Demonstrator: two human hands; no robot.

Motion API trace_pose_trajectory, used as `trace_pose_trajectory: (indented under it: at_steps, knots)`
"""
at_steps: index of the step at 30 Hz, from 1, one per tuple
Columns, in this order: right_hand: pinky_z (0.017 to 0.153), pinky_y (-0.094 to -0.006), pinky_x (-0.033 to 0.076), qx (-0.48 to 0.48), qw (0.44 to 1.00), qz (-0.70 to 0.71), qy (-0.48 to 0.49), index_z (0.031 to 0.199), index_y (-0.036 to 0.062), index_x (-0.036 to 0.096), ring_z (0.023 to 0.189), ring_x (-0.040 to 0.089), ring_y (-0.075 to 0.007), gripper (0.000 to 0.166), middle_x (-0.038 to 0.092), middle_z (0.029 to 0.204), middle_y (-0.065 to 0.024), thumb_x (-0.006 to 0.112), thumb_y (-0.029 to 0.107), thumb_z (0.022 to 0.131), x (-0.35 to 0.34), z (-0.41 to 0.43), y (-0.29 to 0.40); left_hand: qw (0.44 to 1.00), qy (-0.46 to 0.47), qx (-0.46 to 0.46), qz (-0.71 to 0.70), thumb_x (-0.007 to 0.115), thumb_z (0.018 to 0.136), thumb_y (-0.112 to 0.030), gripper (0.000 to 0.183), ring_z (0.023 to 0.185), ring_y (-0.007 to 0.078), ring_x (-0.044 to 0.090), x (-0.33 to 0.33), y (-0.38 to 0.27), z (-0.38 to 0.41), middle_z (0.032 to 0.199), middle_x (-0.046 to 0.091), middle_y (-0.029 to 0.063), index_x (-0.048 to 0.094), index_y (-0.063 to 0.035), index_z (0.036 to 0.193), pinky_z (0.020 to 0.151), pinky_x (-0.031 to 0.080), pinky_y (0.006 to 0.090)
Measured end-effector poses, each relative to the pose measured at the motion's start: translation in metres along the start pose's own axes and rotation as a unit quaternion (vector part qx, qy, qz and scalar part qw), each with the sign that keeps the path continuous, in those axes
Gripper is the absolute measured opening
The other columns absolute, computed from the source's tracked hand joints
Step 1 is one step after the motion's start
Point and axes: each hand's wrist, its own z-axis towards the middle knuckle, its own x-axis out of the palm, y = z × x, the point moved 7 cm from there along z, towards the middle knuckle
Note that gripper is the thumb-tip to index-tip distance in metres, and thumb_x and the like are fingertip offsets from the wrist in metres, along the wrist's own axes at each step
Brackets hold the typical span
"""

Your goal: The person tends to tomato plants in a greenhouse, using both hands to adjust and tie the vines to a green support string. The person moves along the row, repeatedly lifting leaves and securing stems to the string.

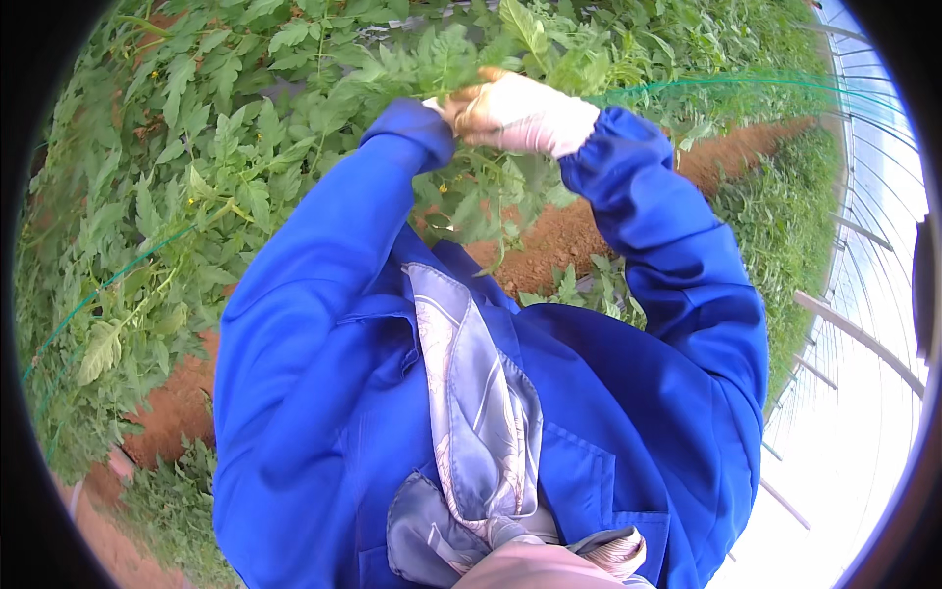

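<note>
My right hand (521, 114), in a pale glove with brown-stained fingers, is among the leafy tops of tomato plants (257, 132). Its fingers are bent and meet my left hand (436, 107), of which only a small bit of pale glove shows past the blue cuff. Leaves and blur hide what the fingers touch. A green twine (706, 79) runs from beside my right wrist to the right; another stretch of green twine (140, 258) crosses the plants at the left. Small yellow flowers (443, 188) show just below my hands.
Reddish soil (548, 239) lies between the plant rows, below my hands. Another row of plants (787, 213) stands at the right, beside the curved ribs and pale cover of a greenhouse (876, 309). A patterned grey scarf (478, 397) hangs over my blue jacket.
</note>
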Motion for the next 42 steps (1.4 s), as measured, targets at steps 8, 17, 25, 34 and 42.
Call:
trace_pose_trajectory:
  at_steps: [8, 17, 25, 34, 42]
  knots:
    - [0.099, -0.0457, 0.035, 0.127, 0.959, -0.251, 0.024, 0.056, 0.0073, 0.066, 0.093, 0.061, -0.0278, 0.064, 0.063, 0.06, -0.0079, 0.046, 0.062, 0.082, -0.011, 0.018, -0.041, 0.789, -0.13, 0.012, -0.6, 0.058, 0.08, 0.002, 0.034, 0.102, 0.0152, 0.053, 0.016, 0.027, 0.007, 0.108, 0.062, 0.0037, 0.057, -0.0035, 0.114, 0.089, 0.039, 0.0265]
    - [0.079, -0.0373, 0.048, 0.342, 0.936, 0.081, -0.024, 0.097, 0.0019, 0.066, 0.08, 0.063, -0.0349, 0.058, 0.065, 0.088, -0.0206, 0.046, 0.056, 0.089, -0.038, -0.024, -0.059, 0.881, -0.395, 0.143, -0.219, 0.058, 0.076, 0.003, 0.061, 0.124, 0.0227, 0.043, 0.025, -0.054, -0.015, 0.134, 0.045, 0.0111, 0.04, -0.0088, 0.134, 0.101, 0.035, 0.0387]
    - [0.085, -0.0316, 0.045, 0.291, 0.925, 0.235, -0.074, 0.115, 0.004, 0.061, 0.097, 0.059, -0.0201, 0.051, 0.066, 0.106, -0.0113, 0.056, 0.047, 0.088, -0.072, -0.013, -0.075, 0.938, -0.088, 0.306, -0.138, 0.056, 0.079, -0.013, 0.046, 0.118, 0.0258, 0.048, 0.026, -0.066, -0.055, 0.127, 0.052, 0.012, 0.051, -0.0042, 0.124, 0.098, 0.038, 0.0384]
    - [0.091, -0.0326, 0.044, 0.149, 0.931, 0.279, -0.182, 0.107, 0.0039, 0.063, 0.1, 0.06, -0.0244, 0.028, 0.065, 0.104, -0.0128, 0.048, 0.008, 0.084, -0.004, 0.004, -0.077, 0.717, -0.312, 0.142, -0.607, 0.05, 0.084, 0.005, 0.047, 0.112, 0.0256, 0.053, -0.096, 0.073, -0.077, 0.127, 0.049, 0.0125, 0.037, -0.0013, 0.129, 0.096, 0.046, 0.0467]
    - [0.094, -0.0305, 0.041, 0.132, 0.861, 0.463, -0.162, 0.106, -0.001, 0.061, 0.1, 0.059, -0.0198, 0.026, 0.066, 0.103, -0.0098, 0.047, 0.003, 0.084, 0.007, 0.03, -0.062, 0.703, -0.273, 0.076, -0.653, 0.063, 0.081, 0.004, 0.052, 0.114, 0.026, 0.051, -0.102, 0.079, -0.068, 0.127, 0.05, 0.0073, 0.042, -0.0085, 0.127, 0.097, 0.041, 0.0483]
